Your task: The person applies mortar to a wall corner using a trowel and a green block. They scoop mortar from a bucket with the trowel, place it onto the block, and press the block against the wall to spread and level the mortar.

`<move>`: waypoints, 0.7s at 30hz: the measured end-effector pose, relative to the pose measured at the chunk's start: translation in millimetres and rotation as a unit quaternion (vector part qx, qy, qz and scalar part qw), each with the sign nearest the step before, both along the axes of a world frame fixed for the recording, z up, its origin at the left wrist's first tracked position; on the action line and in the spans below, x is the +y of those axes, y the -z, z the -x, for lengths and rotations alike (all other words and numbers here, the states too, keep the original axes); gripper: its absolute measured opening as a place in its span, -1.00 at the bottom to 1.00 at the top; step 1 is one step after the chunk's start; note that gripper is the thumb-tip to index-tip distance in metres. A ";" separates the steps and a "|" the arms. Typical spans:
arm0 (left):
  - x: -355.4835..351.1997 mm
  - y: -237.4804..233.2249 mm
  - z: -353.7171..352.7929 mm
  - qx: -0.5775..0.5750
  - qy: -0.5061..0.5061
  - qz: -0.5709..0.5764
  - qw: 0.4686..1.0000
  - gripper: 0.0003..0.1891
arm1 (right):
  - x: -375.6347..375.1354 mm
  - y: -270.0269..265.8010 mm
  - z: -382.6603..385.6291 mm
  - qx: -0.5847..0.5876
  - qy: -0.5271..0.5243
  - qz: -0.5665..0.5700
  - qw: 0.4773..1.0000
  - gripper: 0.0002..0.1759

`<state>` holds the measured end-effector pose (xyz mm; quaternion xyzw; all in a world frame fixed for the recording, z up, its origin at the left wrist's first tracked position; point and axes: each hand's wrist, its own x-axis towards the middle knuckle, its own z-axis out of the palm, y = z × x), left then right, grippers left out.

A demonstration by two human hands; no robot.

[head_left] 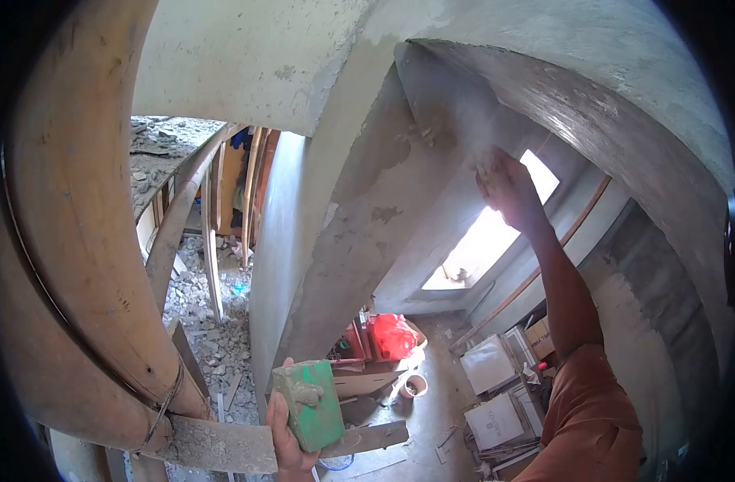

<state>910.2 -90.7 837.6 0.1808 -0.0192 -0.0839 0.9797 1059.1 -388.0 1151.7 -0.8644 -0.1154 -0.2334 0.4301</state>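
My left hand (285,442) is low in the view, closed on the edge of a green plastering float (319,410). The float's handle, crusted with grey mortar, faces up towards me. My right hand (508,189) is raised at the end of a stretched arm, beside the underside of a concrete beam (367,209). Its fingers are curled closed, and what they hold is hidden. A pale grey haze (468,120) hangs just above that hand, in front of the beam's upper end. Patches of rough, darker plaster show on the beam face.
Thick bamboo poles (86,201) stand close on the left, tied with wire. A plank (223,446) crosses below my left hand. Far below are rubble (223,353), cardboard boxes (496,422), a red bag (394,336) and a bucket (414,386). A bright window opening (484,241) lies behind my right hand.
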 end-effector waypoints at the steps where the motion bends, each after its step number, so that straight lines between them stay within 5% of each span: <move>1: -0.4 -1.6 0.1 -0.001 -0.001 0.000 1.000 -0.24 | 1.2 -6.3 0.3 -0.001 -0.001 0.000 1.000 -0.59; 4: -1.7 -5.5 0.4 0.020 -0.008 0.009 1.000 -0.29 | 1.9 -15.9 2.7 0.014 0.021 0.136 0.990 -0.60; 10: -2.1 -2.2 -0.1 0.018 -0.009 0.011 1.000 -0.30 | -8.7 4.6 0.7 0.021 0.010 0.078 0.997 -0.60; 12: -1.2 -1.3 0.1 0.014 -0.011 -0.003 1.000 -0.31 | -9.7 18.7 2.3 -0.011 0.070 -0.079 0.994 -0.61; 15: -1.3 -4.4 -0.3 0.013 -0.006 0.008 1.000 -0.31 | -29.6 26.7 28.0 0.001 0.049 0.052 0.997 -0.67; 21: -1.5 -4.2 -0.2 0.013 -0.007 0.000 1.000 -0.30 | -14.9 0.6 16.2 0.039 -0.019 -0.007 0.999 -0.58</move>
